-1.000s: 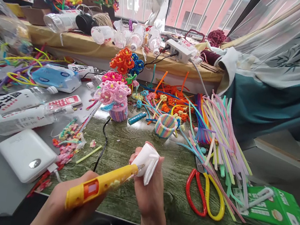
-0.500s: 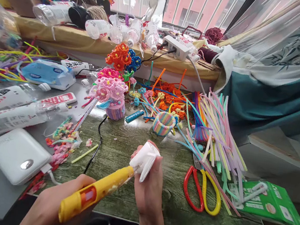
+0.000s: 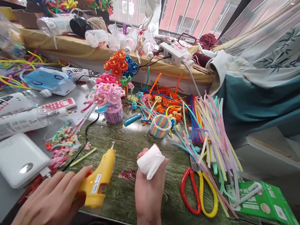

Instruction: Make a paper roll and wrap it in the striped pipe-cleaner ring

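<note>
A: Largest first. Green wood-grain mat (image 3: 151,205), matte, cluttered. Pastel pipe-cleaner sticks (image 3: 215,135) fanned at right, fuzzy and thin.

B: And the hands?

A: Left hand (image 3: 51,199) lies flat, fingers loosely spread, fingertips touching the grip of the yellow glue gun (image 3: 99,177). Gun stands on the mat, hard glossy plastic, long axis running away from the body, nozzle pointing to the far side. It sits just right of the left hand, which is nearer to it.

B: Right hand?

A: Right hand (image 3: 150,189) raised just beside the gun, fingers curled, pinching a white pad (image 3: 151,161): soft, folded, cloth-like. Red-and-yellow scissors (image 3: 200,190) lie further right, untouched.
</note>
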Available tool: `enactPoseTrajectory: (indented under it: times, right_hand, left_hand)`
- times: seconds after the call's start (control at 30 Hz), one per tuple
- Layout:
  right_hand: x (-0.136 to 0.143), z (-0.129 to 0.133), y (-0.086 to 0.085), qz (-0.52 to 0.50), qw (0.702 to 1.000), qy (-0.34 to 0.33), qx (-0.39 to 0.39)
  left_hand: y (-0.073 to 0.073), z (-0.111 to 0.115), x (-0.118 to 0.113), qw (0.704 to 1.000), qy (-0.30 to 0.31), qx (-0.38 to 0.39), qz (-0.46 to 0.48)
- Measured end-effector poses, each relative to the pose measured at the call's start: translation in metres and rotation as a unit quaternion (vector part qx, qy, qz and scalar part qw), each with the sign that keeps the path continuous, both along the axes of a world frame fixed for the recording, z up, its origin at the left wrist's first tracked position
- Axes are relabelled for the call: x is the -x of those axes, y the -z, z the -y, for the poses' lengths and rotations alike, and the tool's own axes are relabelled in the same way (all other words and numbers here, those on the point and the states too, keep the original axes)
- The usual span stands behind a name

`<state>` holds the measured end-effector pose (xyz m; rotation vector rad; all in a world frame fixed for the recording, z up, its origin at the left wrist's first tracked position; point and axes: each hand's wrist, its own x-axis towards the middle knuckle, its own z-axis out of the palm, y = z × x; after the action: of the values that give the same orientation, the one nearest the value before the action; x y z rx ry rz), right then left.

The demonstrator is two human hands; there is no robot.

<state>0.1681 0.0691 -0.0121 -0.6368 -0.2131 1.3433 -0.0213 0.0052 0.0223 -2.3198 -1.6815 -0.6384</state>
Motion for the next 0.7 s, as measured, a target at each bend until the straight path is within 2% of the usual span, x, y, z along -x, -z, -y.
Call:
enactPoseTrajectory:
  times: [0.07, 0.17, 0.23, 0.3, 0.4, 0.53, 0.6, 0.7]
  right_hand:
    - [-0.002, 0.000, -0.001, -0.020, 1.000, -0.009, -0.006]
    - [-0.004, 0.001, -0.001, -0.041, 0.999, -0.021, -0.013]
    - [-0.004, 0.002, -0.001, -0.042, 0.999, -0.025, -0.021]
    - [-0.003, 0.004, 0.000, -0.029, 0.999, -0.027, -0.028]
    - [-0.001, 0.005, 0.001, 0.001, 0.999, -0.026, -0.031]
    - [0.000, 0.005, 0.000, 0.034, 0.999, -0.023, -0.018]
    - [0.000, 0.005, -0.001, 0.042, 0.999, -0.023, -0.011]
    - [0.000, 0.006, -0.002, 0.052, 0.998, -0.031, -0.009]
  left_hand:
    - [0.012, -0.008, 0.002, 0.997, 0.014, -0.019, -0.074]
    - [0.029, -0.012, -0.001, 0.987, -0.004, -0.029, -0.157]
    - [0.033, -0.011, -0.007, 0.982, -0.022, -0.027, -0.184]
    - [0.028, -0.008, -0.015, 0.981, -0.041, -0.032, -0.187]
    - [0.008, -0.007, -0.026, 0.984, -0.057, -0.047, -0.160]
    - [-0.016, -0.013, -0.041, 0.997, 0.006, -0.078, -0.022]
    - [-0.020, -0.019, -0.050, 0.995, 0.018, -0.088, 0.042]
    - [-0.016, -0.026, -0.065, 0.991, -0.010, -0.061, 0.120]
